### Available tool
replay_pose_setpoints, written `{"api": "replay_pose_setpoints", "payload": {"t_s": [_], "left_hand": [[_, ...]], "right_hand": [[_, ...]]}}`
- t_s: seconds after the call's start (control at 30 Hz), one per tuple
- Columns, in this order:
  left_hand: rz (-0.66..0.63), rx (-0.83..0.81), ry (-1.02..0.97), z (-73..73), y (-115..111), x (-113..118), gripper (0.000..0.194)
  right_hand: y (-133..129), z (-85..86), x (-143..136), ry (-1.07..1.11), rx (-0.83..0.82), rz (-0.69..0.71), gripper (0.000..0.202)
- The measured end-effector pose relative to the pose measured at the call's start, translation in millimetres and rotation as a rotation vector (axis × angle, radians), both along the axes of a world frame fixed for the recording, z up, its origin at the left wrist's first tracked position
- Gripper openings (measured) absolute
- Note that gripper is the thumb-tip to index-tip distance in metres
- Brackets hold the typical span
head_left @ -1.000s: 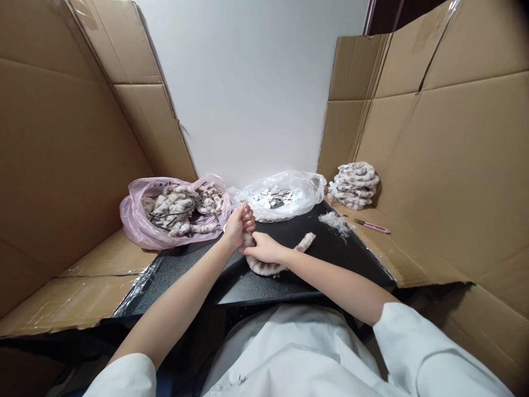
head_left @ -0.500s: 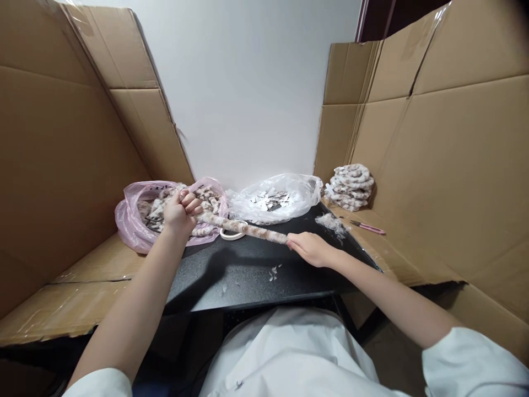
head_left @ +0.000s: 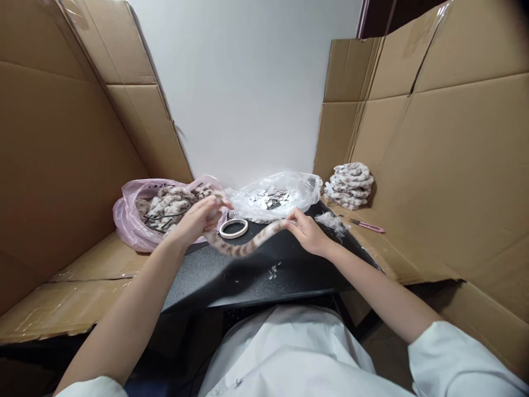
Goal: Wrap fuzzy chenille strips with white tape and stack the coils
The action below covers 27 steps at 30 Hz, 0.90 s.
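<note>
A fluffy brown-and-white strip (head_left: 243, 249) hangs in a sagging curve above the black table (head_left: 248, 281). Its right end is pinched in the fingertips of my right hand (head_left: 306, 231). Its other end is at my left hand (head_left: 202, 218), whose fingers are bent around it, with the forefinger stretched out; this hand is slightly blurred. Behind and left of my left hand lies a pink plastic bag (head_left: 126, 212) holding fluffy strips (head_left: 167, 204) and dark cords. A white tape ring (head_left: 233, 235) lies on the table between my hands.
A clear plastic bag (head_left: 303, 190) holds small white and metallic pieces (head_left: 270, 197). On the right are a stack of fluffy rings (head_left: 351, 186), a pink-handled tool (head_left: 370, 226) and loose fluff (head_left: 330, 221). White scraps (head_left: 273, 270) lie near the front. Cardboard walls (head_left: 454, 165) stand on both sides.
The strip has gone from taut to sagging. My left hand has moved right and slightly down, its fist loosening. My right hand has risen slightly, and more of the tape ring shows.
</note>
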<state>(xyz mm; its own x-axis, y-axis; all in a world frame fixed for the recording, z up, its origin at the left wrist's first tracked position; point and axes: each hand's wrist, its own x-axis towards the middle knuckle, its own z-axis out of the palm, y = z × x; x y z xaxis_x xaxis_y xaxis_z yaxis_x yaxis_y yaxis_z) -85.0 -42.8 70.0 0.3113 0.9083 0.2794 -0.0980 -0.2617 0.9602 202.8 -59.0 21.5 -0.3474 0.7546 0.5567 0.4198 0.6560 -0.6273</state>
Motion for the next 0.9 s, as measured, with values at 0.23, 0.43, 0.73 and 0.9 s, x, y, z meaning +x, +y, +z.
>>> {"api": "replay_pose_setpoints", "payload": {"t_s": [0.23, 0.43, 0.73, 0.9], "left_hand": [[-0.242, -0.019, 0.453, 3.4, -16.9, 35.5, 0.035], [0.007, -0.002, 0.371, 1.8, -10.1, 7.7, 0.026], [0.385, -0.14, 0.186, -18.6, -15.7, -53.1, 0.02], [0.362, -0.181, 0.087, -31.3, -16.0, -76.7, 0.025]], "right_hand": [[11.5, 18.4, -43.7, 0.184, 0.038, 0.128, 0.022], [10.6, 6.4, -43.1, 0.12, -0.122, 0.163, 0.023], [-52.6, -36.6, -95.0, -0.35, -0.038, 0.299, 0.061], [-56.3, -55.4, -107.8, -0.643, -0.061, 0.512, 0.075]]}}
